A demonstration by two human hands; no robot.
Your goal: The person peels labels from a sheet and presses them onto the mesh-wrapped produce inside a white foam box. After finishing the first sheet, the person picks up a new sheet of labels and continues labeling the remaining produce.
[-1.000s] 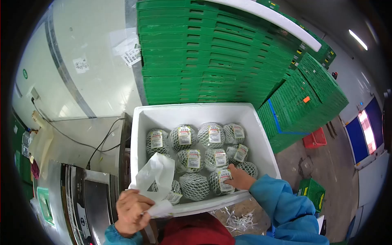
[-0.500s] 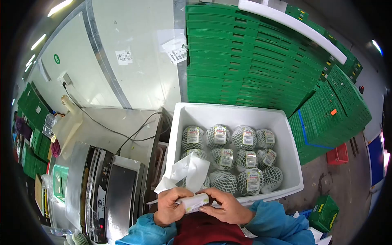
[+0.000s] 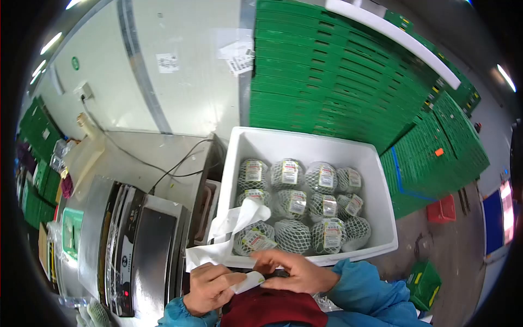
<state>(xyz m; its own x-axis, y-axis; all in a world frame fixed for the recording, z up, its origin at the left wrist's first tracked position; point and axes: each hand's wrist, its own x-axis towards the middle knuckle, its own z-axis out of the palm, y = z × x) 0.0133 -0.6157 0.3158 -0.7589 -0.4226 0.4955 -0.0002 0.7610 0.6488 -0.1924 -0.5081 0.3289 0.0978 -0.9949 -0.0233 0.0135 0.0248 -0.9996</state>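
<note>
A roll of white labels with green print (image 3: pixel 249 282) is between my two hands, low in front of the dark red apron. My left hand (image 3: pixel 210 288) is closed around its left end. The thumb and fingers of my right hand (image 3: pixel 298 273) close on its right end, where a dark part shows. A loose white backing strip (image 3: pixel 239 219) trails up over the near left rim of a white foam box (image 3: pixel 385 191). Several round items in white foam netting (image 3: pixel 293 235) sit in rows inside, most bearing a printed label. The front item second from the left shows no label.
Left of the box stands a wrapping machine with a dark plate (image 3: pixel 155 256), its cable (image 3: pixel 163 173) running across the counter. Tall stacks of green crates (image 3: pixel 327 76) rise behind. On the floor at right are a red basket (image 3: pixel 441 209) and a green crate (image 3: pixel 424 284).
The view has shifted slightly. My hands and the label roll are lower, and the roll is tilted. The strip now hangs further left, uncovering a labelled item at the box's front left.
</note>
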